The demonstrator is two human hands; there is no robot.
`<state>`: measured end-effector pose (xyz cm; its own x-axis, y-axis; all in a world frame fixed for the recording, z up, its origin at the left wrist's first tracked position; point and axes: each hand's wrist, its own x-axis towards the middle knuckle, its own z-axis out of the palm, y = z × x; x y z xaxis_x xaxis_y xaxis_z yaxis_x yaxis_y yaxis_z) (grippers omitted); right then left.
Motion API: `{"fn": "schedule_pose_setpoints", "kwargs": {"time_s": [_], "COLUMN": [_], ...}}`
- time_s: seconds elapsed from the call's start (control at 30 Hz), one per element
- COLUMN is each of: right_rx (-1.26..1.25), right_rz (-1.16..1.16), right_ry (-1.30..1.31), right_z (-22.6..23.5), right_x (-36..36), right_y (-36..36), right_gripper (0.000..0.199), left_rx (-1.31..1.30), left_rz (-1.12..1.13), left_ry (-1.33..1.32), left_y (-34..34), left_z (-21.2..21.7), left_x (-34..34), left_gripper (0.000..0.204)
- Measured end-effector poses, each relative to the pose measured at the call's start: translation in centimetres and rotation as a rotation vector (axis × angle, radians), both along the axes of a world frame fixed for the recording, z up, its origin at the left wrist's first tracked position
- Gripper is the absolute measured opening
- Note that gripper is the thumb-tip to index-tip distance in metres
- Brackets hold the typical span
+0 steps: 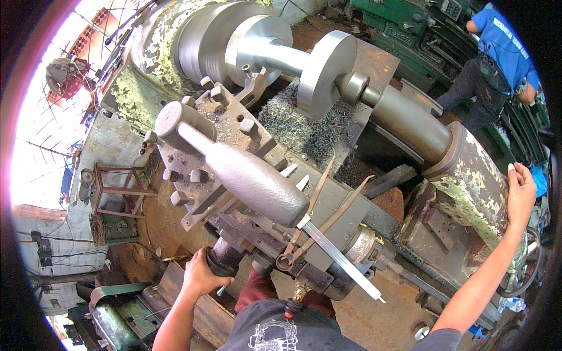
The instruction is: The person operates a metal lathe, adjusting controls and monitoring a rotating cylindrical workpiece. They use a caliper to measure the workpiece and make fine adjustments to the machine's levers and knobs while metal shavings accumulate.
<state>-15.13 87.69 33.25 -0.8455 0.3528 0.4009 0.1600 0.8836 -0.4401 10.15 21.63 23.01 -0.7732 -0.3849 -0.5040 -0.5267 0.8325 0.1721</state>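
Observation:
My left hand (202, 274) is wrapped round a dark round handwheel (227, 255) below the tool post (228, 114) of a large lathe. On the far right, my right hand (521, 192) rests against the tailstock (468, 181), fingers bent loosely with nothing visible in them. Between the chuck (202, 44) and the tailstock's centre (354, 88) sits a bright steel shaft with two discs (328, 73). A grey hammer-like tool with a thick bottle-shaped handle (254, 178) lies over the tool post, partly covering a vernier caliper (342, 257). Rusty firm-joint calipers (316, 225) lie alongside.
Metal shavings (304, 123) are heaped beneath the shaft. Square-headed bolts (249, 126) stick up from the tool post. A person in a blue shirt (500, 41) stands at a green machine (404, 29), top right. At left are a metal frame stand (120, 187) and a green motor (120, 319).

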Motion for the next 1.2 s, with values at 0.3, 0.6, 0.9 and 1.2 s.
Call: {"fn": "schedule_pose_setpoints", "kwargs": {"time_s": [0.3,0.6,0.9,1.2], "right_rx": [0.009,0.009,-0.003,-0.025], "right_rz": [-0.013,-0.016,-0.014,0.004], "right_ry": [-0.017,-0.002,-0.010,-0.020], "right_z": [0.2,0.3,0.2,0.1], "right_x": [0.1,0.1,0.1,-0.1], "right_y": [-0.2,-0.5,-0.1,0.3], "right_gripper": [0.038,0.039,0.039,0.036], "left_rx": [-0.138,-0.305,-0.379,0.344], "left_rz": [0.019,0.019,0.033,0.024], "left_ry": [0.074,0.189,0.200,-0.247], "left_y": [1.7,3.5,5.0,-2.9], "left_z": [-0.5,-1.5,-1.7,2.7], "left_x": [0.9,1.9,2.3,-2.1], "left_gripper": [0.111,0.103,0.106,0.088]}}
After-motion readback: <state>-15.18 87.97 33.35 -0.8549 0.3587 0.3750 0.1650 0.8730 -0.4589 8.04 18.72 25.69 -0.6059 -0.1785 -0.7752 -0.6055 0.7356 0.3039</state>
